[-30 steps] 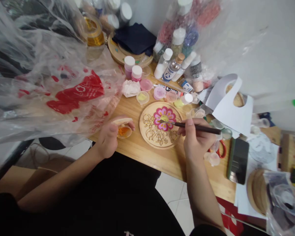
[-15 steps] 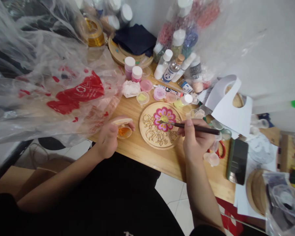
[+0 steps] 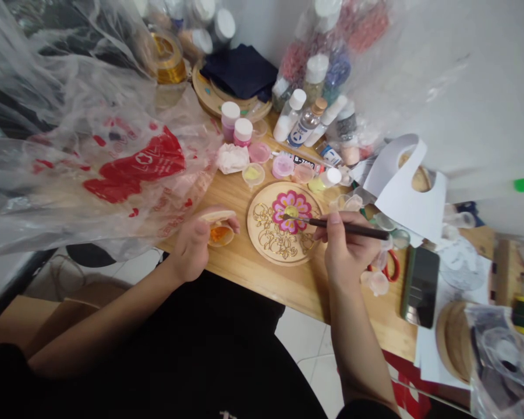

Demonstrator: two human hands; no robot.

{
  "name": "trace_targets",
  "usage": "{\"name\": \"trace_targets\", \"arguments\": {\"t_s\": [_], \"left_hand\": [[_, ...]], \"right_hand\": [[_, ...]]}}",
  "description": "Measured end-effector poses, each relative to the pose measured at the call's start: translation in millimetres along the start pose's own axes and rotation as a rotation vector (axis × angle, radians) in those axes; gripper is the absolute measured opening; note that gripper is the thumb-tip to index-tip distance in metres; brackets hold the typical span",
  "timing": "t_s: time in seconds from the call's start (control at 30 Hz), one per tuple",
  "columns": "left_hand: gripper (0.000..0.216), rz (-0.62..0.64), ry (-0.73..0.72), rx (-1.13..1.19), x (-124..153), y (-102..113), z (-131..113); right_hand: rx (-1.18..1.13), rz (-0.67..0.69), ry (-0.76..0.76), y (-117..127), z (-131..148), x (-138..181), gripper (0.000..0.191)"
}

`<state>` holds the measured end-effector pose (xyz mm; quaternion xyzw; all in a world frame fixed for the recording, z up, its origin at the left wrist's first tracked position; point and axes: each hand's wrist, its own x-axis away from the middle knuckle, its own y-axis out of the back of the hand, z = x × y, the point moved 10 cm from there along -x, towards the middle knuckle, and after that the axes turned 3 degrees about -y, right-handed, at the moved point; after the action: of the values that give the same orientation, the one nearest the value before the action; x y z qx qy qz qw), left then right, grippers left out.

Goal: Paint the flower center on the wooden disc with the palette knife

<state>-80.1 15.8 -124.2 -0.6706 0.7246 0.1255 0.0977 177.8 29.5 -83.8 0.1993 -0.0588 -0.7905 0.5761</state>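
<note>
A round wooden plaque [image 3: 262, 247] lies on the table, bearing a pink flower [image 3: 301, 203] with a yellow centre and gold outlined scrolls below it. My right hand [image 3: 347, 241] is closed around the dark handle of a slim tool [image 3: 344, 227], which looks like a palette knife or brush. Its thin metal end rests at the flower's yellow centre. Left of the plaque, my left hand [image 3: 194, 247] grips a small clear cup [image 3: 222, 237] with orange material inside. A pale round piece, perhaps wood, shows over the cup between thumb and fingers.
Behind the plaque stand small cups of yellow [image 3: 253, 174], pink [image 3: 259, 152] and lilac [image 3: 283, 166] material, a glue tube [image 3: 304, 163] and several bottles [image 3: 303, 125]. Plastic bags [image 3: 144, 163] crowd the left. Red-handled scissors [image 3: 392, 266] and a phone [image 3: 420, 288] lie right.
Almost nothing differs. Both hands keep their places and holds, and the tool's end stays on the flower's centre; the view has shifted only slightly.
</note>
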Motion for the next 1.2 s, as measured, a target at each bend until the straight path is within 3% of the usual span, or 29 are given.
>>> {"name": "trace_targets", "arguments": {"t_s": [0.47,0.6,1.2], "left_hand": [[0.058,0.006,-0.040,0.025,-3.7,-0.1,-8.9],[0.065,0.019,-0.045,0.013,-5.0,-2.7,-11.5],[0.062,0.029,-0.019,0.013,-2.9,-3.2,-7.7]], "right_hand": [[-0.102,-0.084,0.042,7.2,6.1,-0.2,0.026],[-0.082,-0.062,0.039,5.0,5.3,-0.6,0.027],[-0.052,-0.034,0.041,3.1,3.8,0.4,0.026]]}}
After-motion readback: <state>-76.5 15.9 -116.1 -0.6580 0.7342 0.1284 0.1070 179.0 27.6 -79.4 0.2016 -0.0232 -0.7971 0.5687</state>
